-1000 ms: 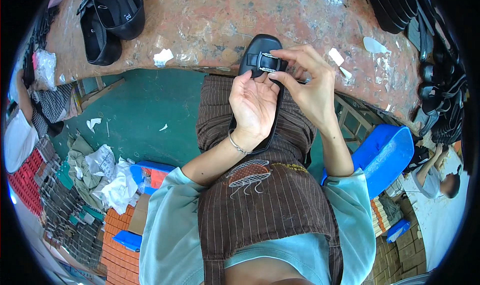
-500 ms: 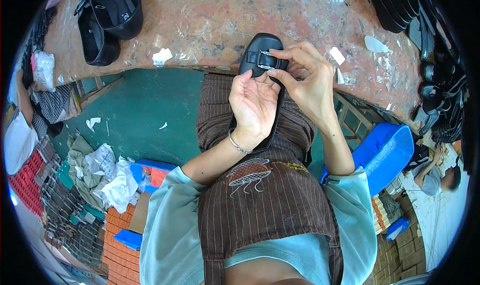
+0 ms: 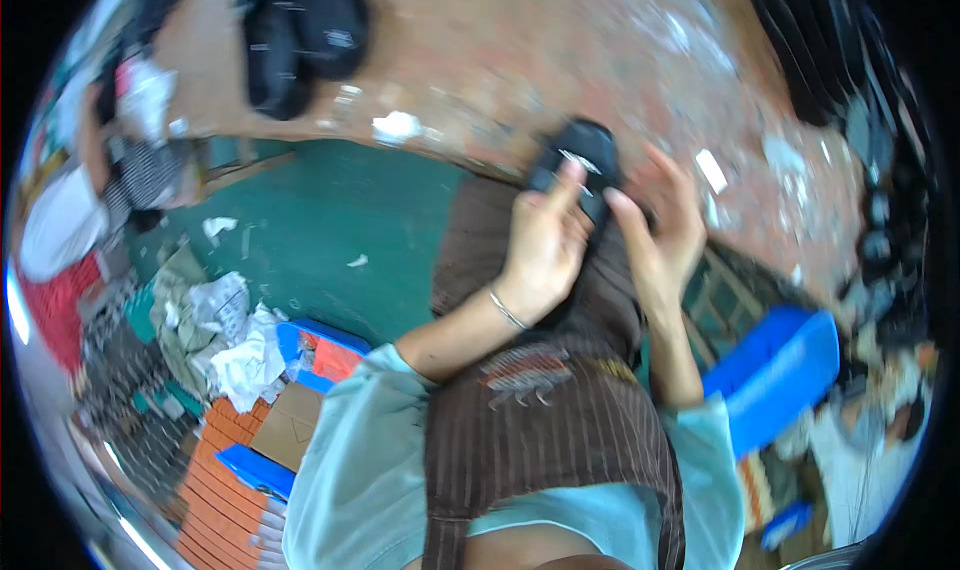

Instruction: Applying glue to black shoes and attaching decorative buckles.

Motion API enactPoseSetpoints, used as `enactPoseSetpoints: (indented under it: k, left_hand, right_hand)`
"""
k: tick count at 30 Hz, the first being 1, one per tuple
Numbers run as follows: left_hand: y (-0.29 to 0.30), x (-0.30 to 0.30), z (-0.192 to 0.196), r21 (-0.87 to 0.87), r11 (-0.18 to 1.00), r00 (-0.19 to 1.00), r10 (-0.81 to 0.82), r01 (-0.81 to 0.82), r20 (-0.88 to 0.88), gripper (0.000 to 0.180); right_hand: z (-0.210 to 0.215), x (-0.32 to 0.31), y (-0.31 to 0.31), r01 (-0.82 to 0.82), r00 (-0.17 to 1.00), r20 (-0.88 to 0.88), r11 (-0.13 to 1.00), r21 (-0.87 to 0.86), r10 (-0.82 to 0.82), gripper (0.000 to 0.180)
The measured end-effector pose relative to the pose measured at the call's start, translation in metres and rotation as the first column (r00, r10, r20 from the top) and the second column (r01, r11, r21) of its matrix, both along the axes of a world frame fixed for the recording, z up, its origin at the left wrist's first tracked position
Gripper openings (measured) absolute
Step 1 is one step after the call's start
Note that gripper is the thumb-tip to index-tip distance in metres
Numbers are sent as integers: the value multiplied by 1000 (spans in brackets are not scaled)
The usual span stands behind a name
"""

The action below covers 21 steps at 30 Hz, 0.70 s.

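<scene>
Seen from our own head, looking down: our brown pinstriped apron [image 3: 545, 440] over pale blue sleeves fills the lower frame, an embroidered patch at its middle. Above it our left hand [image 3: 545, 255], a thin bracelet [image 3: 507, 310] at the wrist, and our right hand [image 3: 665, 235] meet around a black sandal [image 3: 582, 160] with a metal buckle on its strap. The left fingers [image 3: 570, 182] are curled against the sandal's near side, thumb pressed to the strap; the right fingers [image 3: 625, 210] are half spread, the forefinger touching the sandal's right edge, the others fanned loose behind it. The picture is motion-blurred, so we cannot tell how firmly either hand grips. The sandal is held just above the near edge of the reddish, paint-flecked desk [image 3: 500, 60].

To our left lie a green floor [image 3: 330, 230], crumpled white paper [image 3: 240, 340], a flat cardboard piece [image 3: 290, 425] and a blue tray [image 3: 315, 350]; to our right stands a blue plastic stool [image 3: 775, 370]. Farther off on the desk lie scraps of white paper [image 3: 397, 126] and, at the far left, a pair of black sandals [image 3: 300, 35]. Dark soles stack along the desk's right rim [image 3: 800, 40].
</scene>
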<state>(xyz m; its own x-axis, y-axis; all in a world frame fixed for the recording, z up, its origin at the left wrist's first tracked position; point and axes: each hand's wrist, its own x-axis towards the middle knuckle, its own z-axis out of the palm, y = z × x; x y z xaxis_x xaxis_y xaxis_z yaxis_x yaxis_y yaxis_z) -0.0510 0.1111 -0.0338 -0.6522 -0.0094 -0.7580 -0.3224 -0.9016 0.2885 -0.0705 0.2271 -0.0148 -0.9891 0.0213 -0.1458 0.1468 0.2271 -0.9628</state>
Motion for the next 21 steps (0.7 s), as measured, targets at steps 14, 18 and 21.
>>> enactPoseSetpoints:
  k: [14, 18, 21]
  left_hand:
    - [5, 17, 28, 97, 993, 969, -37, 63, -244, 20]
    - [4, 19, 31, 115, 982, 952, -113, 151, -285, 22]
    - [3, 18, 28, 92, 984, 940, -116, 153, -319, 23]
  right_hand:
    - [21, 16, -13, -123, 991, -58, 986, -117, 117, 53]
    - [30, 14, -19, -35, 999, -45, 989, -144, 28, 55]
    - [35, 12, -25, -45, 994, -105, 995, -90, 36, 55]
